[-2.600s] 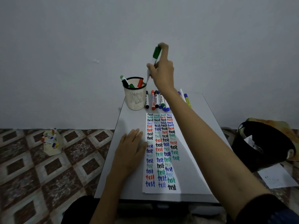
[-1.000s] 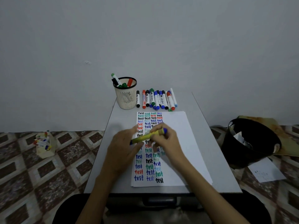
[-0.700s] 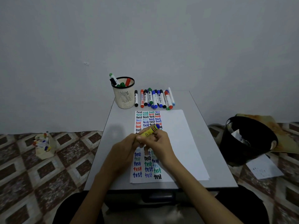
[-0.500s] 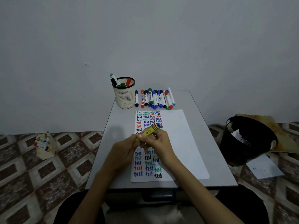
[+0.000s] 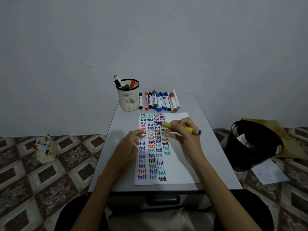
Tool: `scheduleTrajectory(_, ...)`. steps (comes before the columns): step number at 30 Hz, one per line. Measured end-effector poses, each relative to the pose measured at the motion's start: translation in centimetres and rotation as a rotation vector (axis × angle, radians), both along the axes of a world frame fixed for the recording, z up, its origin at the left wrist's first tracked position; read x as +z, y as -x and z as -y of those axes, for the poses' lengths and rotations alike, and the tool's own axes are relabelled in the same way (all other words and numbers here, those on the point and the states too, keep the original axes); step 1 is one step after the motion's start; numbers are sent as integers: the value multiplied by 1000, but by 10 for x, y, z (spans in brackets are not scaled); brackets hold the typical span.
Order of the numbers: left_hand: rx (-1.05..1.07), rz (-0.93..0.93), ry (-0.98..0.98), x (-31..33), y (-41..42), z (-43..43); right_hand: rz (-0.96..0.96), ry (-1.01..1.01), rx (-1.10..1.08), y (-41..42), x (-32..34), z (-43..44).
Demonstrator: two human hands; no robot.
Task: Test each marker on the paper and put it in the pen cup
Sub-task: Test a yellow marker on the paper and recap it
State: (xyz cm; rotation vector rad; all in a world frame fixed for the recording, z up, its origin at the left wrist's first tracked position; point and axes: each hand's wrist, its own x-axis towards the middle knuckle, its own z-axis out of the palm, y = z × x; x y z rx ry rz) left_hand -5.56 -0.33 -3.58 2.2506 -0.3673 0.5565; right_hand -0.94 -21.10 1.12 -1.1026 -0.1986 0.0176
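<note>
The right grip (image 5: 185,135) is pinching a yellow marker (image 5: 190,130) between thumb and fingers, closed round the middle of its barrel. The marker is lying almost level across the grip, tilted a little. Its dark blue tip is sticking out to the left of the fingers, and its blue-banded end is poking out to the right, past the knuckles. The tip is hanging just above the upper rows of writing, and contact with the sheet is not showing. The paper (image 5: 180,157) is lying under the grip, its left half filled with columns of the word "test" in black, blue, green and red. The left grip (image 5: 131,144) is hovering just left of the right one, over the paper's left edge. Its fingers are curling loosely and blurring, so I cannot tell whether they are holding anything. Beyond the right grip, at the far edge of the worktop (image 5: 123,124), a row of markers (image 5: 158,101) is lying side by side. Farther left of that row the cup (image 5: 128,100) is standing upright with several markers in it. On the floor well right of the grip a black bin (image 5: 253,147) is standing.
</note>
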Motion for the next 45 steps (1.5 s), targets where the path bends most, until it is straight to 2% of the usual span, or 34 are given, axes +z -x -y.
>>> scheduleTrajectory(3,-16,-6,2,-2,-2,0,-47,9,24,0,-7,15)
scheduleTrajectory(8,31,-10,-9,0,-4,-1,-34,228,73,6,-21,15)
scheduleTrajectory(11,46,-61,47,3,-1,-1,-67,226,94,5,-29,8)
scheduleTrajectory(18,6,-92,-20,0,-2,-2,-38,384,-4,10,-36,3)
scheduleTrajectory(24,-19,-111,-17,2,0,-2,-7,482,10,6,-43,3)
scheduleTrajectory(45,-9,-98,-44,-5,-4,-6,90,574,39,10,-45,0)
